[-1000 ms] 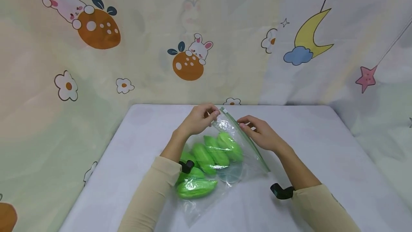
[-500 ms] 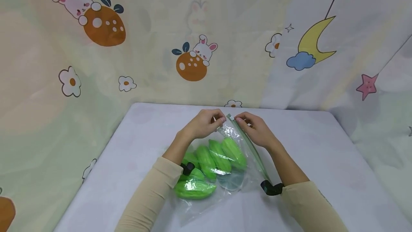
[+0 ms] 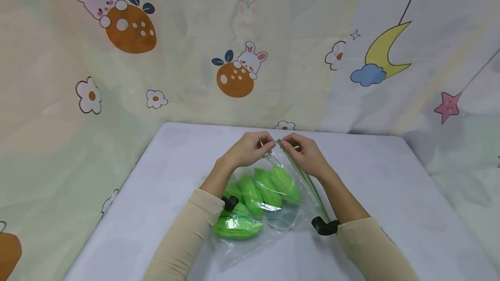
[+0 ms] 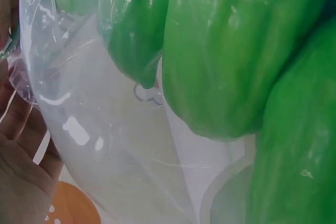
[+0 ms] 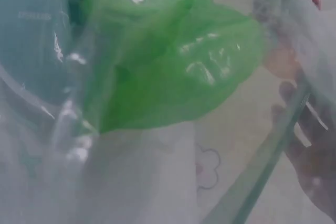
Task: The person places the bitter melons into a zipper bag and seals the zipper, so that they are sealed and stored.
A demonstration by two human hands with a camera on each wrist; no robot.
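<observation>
A clear zip bag (image 3: 244, 253) is held up over the table, its green zip strip (image 3: 312, 190) slanting down to the right. Inside lie several bright green, ridged, gourd-like pieces (image 3: 251, 194) and a round grey-blue disc (image 3: 280, 218). My left hand (image 3: 250, 148) pinches the bag's top corner between thumb and fingers. Close beside it, my right hand (image 3: 306, 153) pinches the upper end of the zip strip, its fingers covering the slider area. The left wrist view shows the gourd-like pieces (image 4: 220, 51) through the plastic; in the right wrist view the zip strip (image 5: 273, 156) runs up to my fingers.
A white-covered table (image 3: 375, 177) lies under the bag. A printed cloth backdrop (image 3: 187, 34) with rabbits, flowers and a moon hangs behind and at both sides. Black wrist cameras sit at my left cuff (image 3: 230, 203) and right cuff (image 3: 325, 226).
My right hand has moved up and left along the zip strip to its top end, near my left hand, and now covers the white slider. My left hand keeps its pinch.
</observation>
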